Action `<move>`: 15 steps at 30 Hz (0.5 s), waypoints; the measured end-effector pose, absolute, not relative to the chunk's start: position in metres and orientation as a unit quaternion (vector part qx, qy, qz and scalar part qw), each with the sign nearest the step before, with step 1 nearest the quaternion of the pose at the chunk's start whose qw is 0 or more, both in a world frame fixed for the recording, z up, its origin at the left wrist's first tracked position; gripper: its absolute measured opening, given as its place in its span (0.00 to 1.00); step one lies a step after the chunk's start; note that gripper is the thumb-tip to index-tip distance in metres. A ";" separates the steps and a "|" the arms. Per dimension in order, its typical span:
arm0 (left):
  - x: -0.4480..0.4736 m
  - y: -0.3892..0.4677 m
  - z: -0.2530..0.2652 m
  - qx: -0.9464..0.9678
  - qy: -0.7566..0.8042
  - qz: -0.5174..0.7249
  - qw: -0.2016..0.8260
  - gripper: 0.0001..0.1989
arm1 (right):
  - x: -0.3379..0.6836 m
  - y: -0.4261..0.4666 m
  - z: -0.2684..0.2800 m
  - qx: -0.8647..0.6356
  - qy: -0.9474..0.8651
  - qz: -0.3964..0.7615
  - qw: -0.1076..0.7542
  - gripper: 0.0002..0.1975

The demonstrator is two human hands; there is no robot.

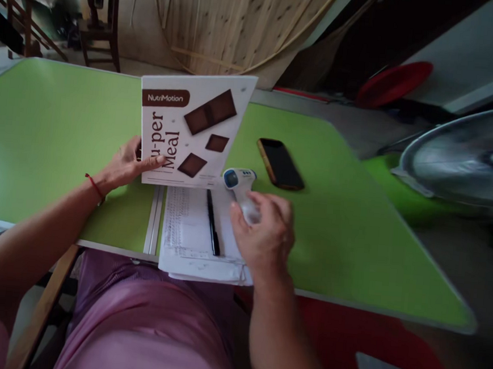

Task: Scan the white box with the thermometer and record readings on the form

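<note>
Head view, left hand (124, 166) holding box (191, 129) ("NutriMotion"), right hand (263, 237) gripping thermometer (240, 184)

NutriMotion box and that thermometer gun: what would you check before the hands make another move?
1. Left hand grips the NutriMotion box by its edge: ok.
2. Box stands upright on the green table: ok.
3. Right hand is closed on the infrared thermometer: ok.
4. Thermometer screen readable: cannot tell.
5. Black pen lies on the printed sheets: ok.
6. Phone lies apart from both hands: ok.
</note>
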State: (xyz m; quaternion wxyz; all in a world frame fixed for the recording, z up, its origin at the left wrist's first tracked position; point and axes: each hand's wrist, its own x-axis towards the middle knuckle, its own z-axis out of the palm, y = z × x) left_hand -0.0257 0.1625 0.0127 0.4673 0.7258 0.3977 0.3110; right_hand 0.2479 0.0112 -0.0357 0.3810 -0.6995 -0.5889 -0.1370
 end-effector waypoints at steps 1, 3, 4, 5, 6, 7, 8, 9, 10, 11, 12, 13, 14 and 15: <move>-0.027 0.161 0.013 0.723 0.396 0.306 0.475 0.37 | 0.256 0.016 -0.036 -0.727 -0.580 -0.145 0.338 0.21; -0.028 0.160 0.010 0.718 0.406 0.293 0.483 0.39 | 0.273 0.027 -0.039 -0.777 -0.567 -0.115 0.248 0.26; -0.029 0.159 0.008 0.718 0.412 0.286 0.483 0.40 | 0.280 0.033 -0.041 -0.795 -0.561 -0.088 0.213 0.27; -0.029 0.159 0.006 0.720 0.416 0.281 0.480 0.41 | 0.285 0.038 -0.044 -0.809 -0.553 -0.064 0.188 0.27; -0.030 0.159 0.004 0.723 0.418 0.278 0.475 0.42 | 0.290 0.043 -0.046 -0.819 -0.545 -0.041 0.172 0.26; -0.030 0.159 0.002 0.726 0.418 0.278 0.470 0.42 | 0.293 0.048 -0.048 -0.827 -0.537 -0.021 0.166 0.24; -0.030 0.159 0.001 0.728 0.417 0.281 0.466 0.42 | 0.294 0.052 -0.050 -0.831 -0.529 0.001 0.170 0.22; -0.030 0.158 0.000 0.728 0.417 0.285 0.464 0.42 | 0.295 0.054 -0.049 -0.833 -0.523 0.025 0.181 0.19; -0.029 0.158 0.000 0.726 0.417 0.286 0.466 0.42 | 0.295 0.056 -0.047 -0.832 -0.514 0.051 0.203 0.17; -0.029 0.158 0.000 0.724 0.418 0.285 0.470 0.42 | 0.293 0.057 -0.043 -0.828 -0.503 0.074 0.235 0.16; -0.028 0.157 0.000 0.721 0.417 0.284 0.474 0.43 | 0.290 0.057 -0.037 -0.821 -0.489 0.089 0.279 0.16; -0.028 0.157 0.000 0.719 0.414 0.286 0.479 0.43 | 0.285 0.056 -0.029 -0.809 -0.473 0.099 0.333 0.16; -0.027 0.157 0.000 0.717 0.412 0.291 0.481 0.43 | 0.278 0.054 -0.019 -0.791 -0.454 0.102 0.397 0.17; -0.027 0.157 0.000 0.715 0.410 0.298 0.482 0.42 | 0.269 0.052 -0.007 -0.760 -0.435 0.106 0.471 0.19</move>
